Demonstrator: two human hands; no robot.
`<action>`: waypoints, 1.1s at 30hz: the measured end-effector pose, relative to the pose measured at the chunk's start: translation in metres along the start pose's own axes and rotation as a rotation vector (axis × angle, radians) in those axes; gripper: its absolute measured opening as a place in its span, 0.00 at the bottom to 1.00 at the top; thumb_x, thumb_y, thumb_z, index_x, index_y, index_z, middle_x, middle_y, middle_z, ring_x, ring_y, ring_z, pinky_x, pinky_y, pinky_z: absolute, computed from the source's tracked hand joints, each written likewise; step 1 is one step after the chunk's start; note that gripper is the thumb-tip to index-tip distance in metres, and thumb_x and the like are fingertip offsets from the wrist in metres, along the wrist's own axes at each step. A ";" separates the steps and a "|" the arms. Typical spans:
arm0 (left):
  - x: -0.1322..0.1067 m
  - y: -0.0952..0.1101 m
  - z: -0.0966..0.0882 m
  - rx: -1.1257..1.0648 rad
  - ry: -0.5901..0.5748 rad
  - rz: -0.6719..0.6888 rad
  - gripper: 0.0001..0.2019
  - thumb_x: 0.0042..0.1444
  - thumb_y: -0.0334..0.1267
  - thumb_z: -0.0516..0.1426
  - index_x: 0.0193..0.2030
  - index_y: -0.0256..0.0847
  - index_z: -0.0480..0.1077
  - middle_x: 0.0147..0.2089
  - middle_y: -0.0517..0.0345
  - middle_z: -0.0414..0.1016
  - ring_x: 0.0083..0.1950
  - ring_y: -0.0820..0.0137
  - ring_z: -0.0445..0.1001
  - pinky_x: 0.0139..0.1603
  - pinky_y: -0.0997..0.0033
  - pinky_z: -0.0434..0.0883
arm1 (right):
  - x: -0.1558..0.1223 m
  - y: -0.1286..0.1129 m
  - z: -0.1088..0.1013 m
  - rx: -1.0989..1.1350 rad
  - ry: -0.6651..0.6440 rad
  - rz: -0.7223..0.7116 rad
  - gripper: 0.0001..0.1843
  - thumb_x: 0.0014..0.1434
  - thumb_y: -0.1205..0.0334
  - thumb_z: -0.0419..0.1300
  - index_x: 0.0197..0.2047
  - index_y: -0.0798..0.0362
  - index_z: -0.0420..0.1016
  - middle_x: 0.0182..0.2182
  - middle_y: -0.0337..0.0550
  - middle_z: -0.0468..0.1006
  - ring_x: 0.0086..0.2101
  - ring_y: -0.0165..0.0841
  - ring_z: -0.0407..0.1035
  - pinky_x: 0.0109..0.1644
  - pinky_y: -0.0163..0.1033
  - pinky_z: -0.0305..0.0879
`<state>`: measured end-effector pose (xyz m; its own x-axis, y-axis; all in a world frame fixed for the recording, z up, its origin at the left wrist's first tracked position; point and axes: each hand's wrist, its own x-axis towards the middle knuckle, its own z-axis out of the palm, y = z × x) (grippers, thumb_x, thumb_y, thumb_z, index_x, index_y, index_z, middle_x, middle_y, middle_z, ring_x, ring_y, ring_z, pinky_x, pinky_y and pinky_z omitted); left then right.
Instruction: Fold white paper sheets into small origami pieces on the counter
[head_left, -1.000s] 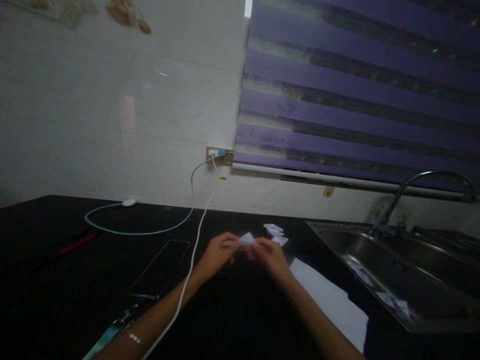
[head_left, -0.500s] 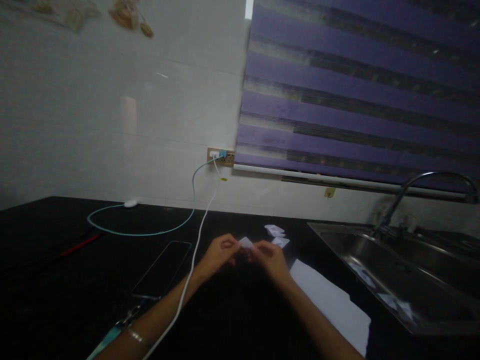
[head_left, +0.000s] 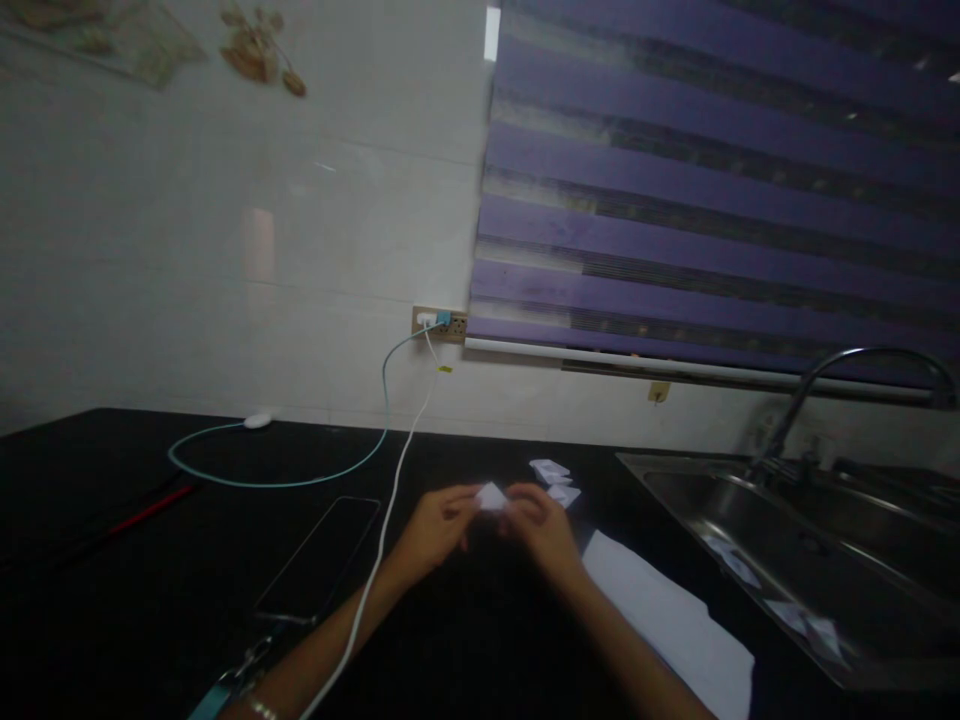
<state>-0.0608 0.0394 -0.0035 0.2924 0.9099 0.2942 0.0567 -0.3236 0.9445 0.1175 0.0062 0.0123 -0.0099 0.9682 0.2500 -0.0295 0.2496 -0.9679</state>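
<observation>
A small folded white paper (head_left: 491,496) with a pointed top is held up over the dark counter. My left hand (head_left: 439,524) pinches its left side between thumb and fingers. On the opposite side, my right hand (head_left: 541,524) grips the paper's right edge the same way. Just beyond my right hand lie a few folded paper pieces (head_left: 550,470). Flat white paper sheets (head_left: 667,620) rest beside and partly behind my right forearm. The fingers' undersides are in shadow.
A phone (head_left: 321,560) lies left of my left forearm, with a white cable (head_left: 388,520) crossing over that arm. A teal cable (head_left: 300,483) loops to the wall outlet (head_left: 439,324). At the right, a steel sink (head_left: 780,555) has folded papers (head_left: 787,615) along its near edge.
The view has tilted up slightly, so the scene sits a little lower. Both hands still pinch the folded paper, whose pointed front now shows a bit more fully.
</observation>
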 end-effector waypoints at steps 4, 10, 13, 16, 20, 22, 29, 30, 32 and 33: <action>0.000 -0.001 0.001 0.025 0.036 0.011 0.23 0.55 0.49 0.57 0.52 0.35 0.72 0.32 0.52 0.78 0.20 0.76 0.66 0.21 0.76 0.63 | 0.001 0.002 -0.002 -0.024 -0.005 0.001 0.26 0.45 0.45 0.67 0.41 0.56 0.72 0.24 0.42 0.78 0.27 0.37 0.74 0.33 0.39 0.68; -0.001 0.001 0.003 0.076 0.042 0.043 0.20 0.56 0.50 0.55 0.42 0.34 0.76 0.30 0.52 0.77 0.21 0.74 0.67 0.21 0.76 0.63 | 0.003 0.004 -0.005 -0.137 0.032 -0.015 0.21 0.47 0.45 0.65 0.33 0.57 0.76 0.22 0.44 0.78 0.25 0.36 0.73 0.30 0.37 0.66; -0.002 0.003 0.002 0.069 0.047 0.034 0.20 0.55 0.50 0.56 0.42 0.34 0.75 0.29 0.53 0.76 0.20 0.74 0.67 0.21 0.76 0.63 | 0.003 0.002 -0.004 -0.176 0.048 -0.007 0.19 0.47 0.47 0.65 0.32 0.57 0.77 0.22 0.44 0.78 0.25 0.36 0.73 0.29 0.36 0.65; -0.002 0.004 0.003 0.029 0.023 0.024 0.20 0.54 0.51 0.57 0.42 0.34 0.75 0.29 0.54 0.77 0.22 0.73 0.69 0.21 0.76 0.63 | 0.002 -0.001 -0.003 -0.198 0.079 -0.016 0.18 0.47 0.48 0.65 0.30 0.56 0.77 0.21 0.44 0.78 0.24 0.36 0.72 0.27 0.36 0.64; -0.001 0.003 0.005 -0.085 -0.122 0.014 0.18 0.51 0.50 0.61 0.39 0.35 0.75 0.32 0.53 0.78 0.29 0.70 0.73 0.28 0.75 0.66 | 0.002 0.000 -0.002 -0.191 0.033 -0.040 0.17 0.47 0.49 0.65 0.28 0.56 0.77 0.20 0.43 0.77 0.23 0.35 0.71 0.27 0.36 0.64; -0.001 0.004 0.006 -0.082 -0.180 0.024 0.18 0.52 0.50 0.60 0.35 0.34 0.75 0.28 0.54 0.76 0.26 0.72 0.71 0.27 0.76 0.66 | 0.003 0.002 -0.002 -0.183 -0.003 -0.042 0.16 0.47 0.50 0.65 0.28 0.56 0.77 0.20 0.43 0.77 0.23 0.34 0.71 0.27 0.36 0.64; -0.004 0.017 0.001 -0.060 -0.247 0.040 0.18 0.54 0.50 0.58 0.33 0.33 0.76 0.25 0.55 0.74 0.24 0.73 0.70 0.26 0.76 0.65 | 0.002 0.003 0.000 -0.213 0.002 -0.009 0.16 0.47 0.51 0.66 0.29 0.57 0.77 0.19 0.43 0.77 0.22 0.34 0.70 0.25 0.35 0.62; -0.005 0.019 0.001 -0.080 -0.258 0.039 0.18 0.54 0.50 0.58 0.33 0.33 0.76 0.26 0.54 0.75 0.25 0.72 0.71 0.27 0.76 0.66 | 0.002 0.003 0.000 -0.219 0.001 -0.008 0.16 0.48 0.51 0.65 0.29 0.57 0.77 0.20 0.43 0.77 0.22 0.34 0.71 0.26 0.35 0.63; -0.005 0.021 0.000 -0.111 -0.270 0.029 0.19 0.53 0.50 0.59 0.33 0.32 0.77 0.27 0.51 0.76 0.25 0.70 0.73 0.28 0.73 0.68 | 0.002 0.003 0.001 -0.236 0.002 -0.007 0.15 0.48 0.52 0.65 0.30 0.57 0.77 0.20 0.44 0.78 0.23 0.34 0.71 0.26 0.35 0.62; -0.005 0.021 0.000 -0.119 -0.273 0.026 0.20 0.52 0.51 0.59 0.33 0.31 0.76 0.27 0.50 0.76 0.25 0.69 0.73 0.28 0.72 0.69 | 0.001 0.003 0.001 -0.245 0.001 -0.008 0.15 0.49 0.52 0.64 0.30 0.58 0.77 0.20 0.44 0.78 0.23 0.34 0.71 0.26 0.35 0.62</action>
<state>-0.0610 0.0279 0.0149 0.5387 0.7933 0.2836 -0.0616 -0.2986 0.9524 0.1164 0.0085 0.0094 -0.0100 0.9663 0.2573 0.2141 0.2534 -0.9434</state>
